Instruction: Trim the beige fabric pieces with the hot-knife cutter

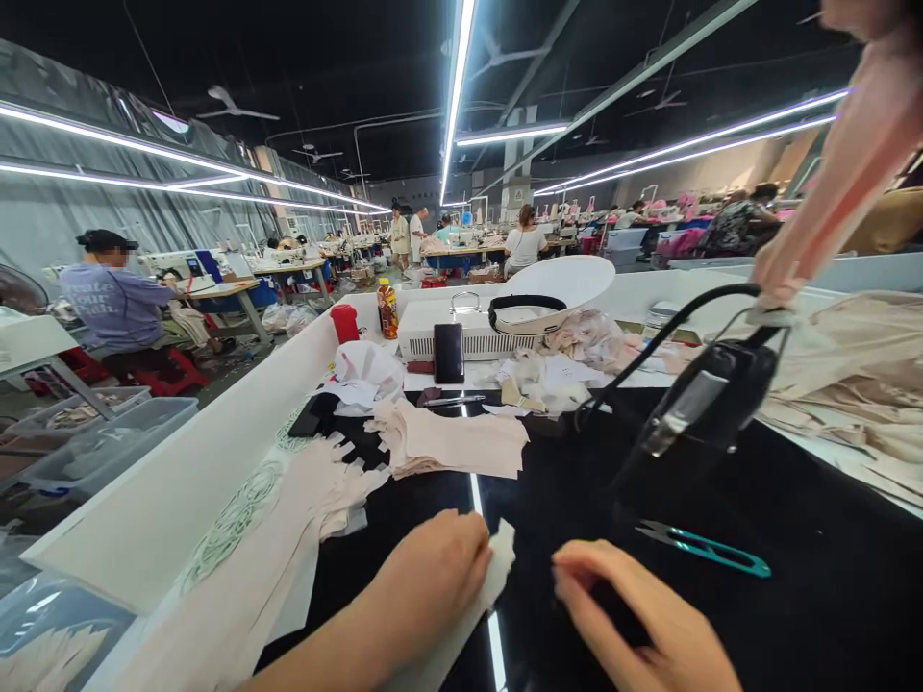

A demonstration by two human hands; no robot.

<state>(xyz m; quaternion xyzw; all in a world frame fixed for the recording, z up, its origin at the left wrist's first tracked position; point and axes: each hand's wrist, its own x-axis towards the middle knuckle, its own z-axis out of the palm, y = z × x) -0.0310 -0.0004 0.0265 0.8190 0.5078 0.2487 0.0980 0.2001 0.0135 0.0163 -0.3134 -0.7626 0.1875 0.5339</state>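
left hand (433, 572) closed, pinching a pale fabric strip (501, 562) at the near edge of the black table (793, 500). right hand (635, 615) loosely curled, nothing in it, just beside the strip, apart. teal snips (703, 550) lie near it.

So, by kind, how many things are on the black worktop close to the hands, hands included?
hands: 2, left hand and right hand
fabric piece at the left hand: 1
fabric stack: 1
teal snips: 1
black corded tool: 1
pen: 1
Total: 7
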